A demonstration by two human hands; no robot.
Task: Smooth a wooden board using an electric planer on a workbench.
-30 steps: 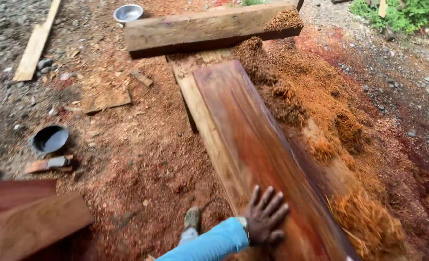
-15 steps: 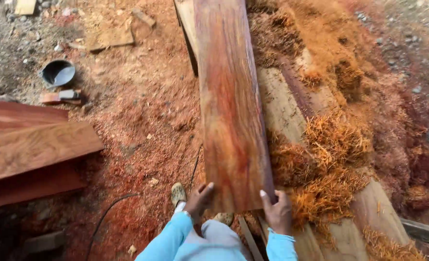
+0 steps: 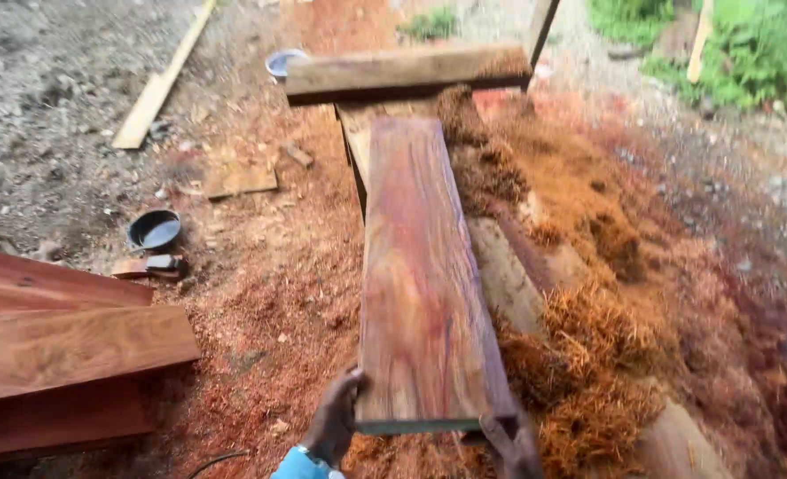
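Note:
A long reddish wooden plank (image 3: 420,275) stretches away from me, its near end raised. My left hand (image 3: 336,417) grips the plank's near left corner. My right hand (image 3: 510,443) holds the near right corner, blurred and partly cut off by the frame edge. The plank's far end rests near a thick crosswise beam (image 3: 407,71). Under and beside the plank lies a pale log (image 3: 509,284) covered with orange shavings.
Stacked reddish boards (image 3: 65,346) lie at the left. A dark bowl (image 3: 154,231) and a small block sit on the sawdust. A second bowl (image 3: 284,62) stands by the beam. A thin pale board (image 3: 158,84) lies far left. Heaped orange shavings (image 3: 588,355) fill the right.
Both hands have taken the plank's near end, where one second ago only one hand lay flat on it. The near end is lifted and the view has tilted up toward the beam.

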